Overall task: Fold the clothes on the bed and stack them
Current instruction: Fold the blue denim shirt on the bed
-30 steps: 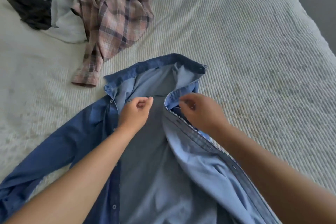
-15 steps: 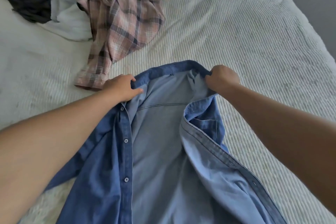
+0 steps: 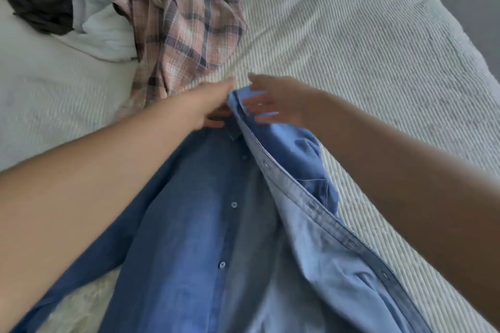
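Blue shirt (image 3: 205,224) hem cut off at bottom edge; right hand (image 3: 276,100) motion-blurred; left hand (image 3: 208,105) fingertips hidden.
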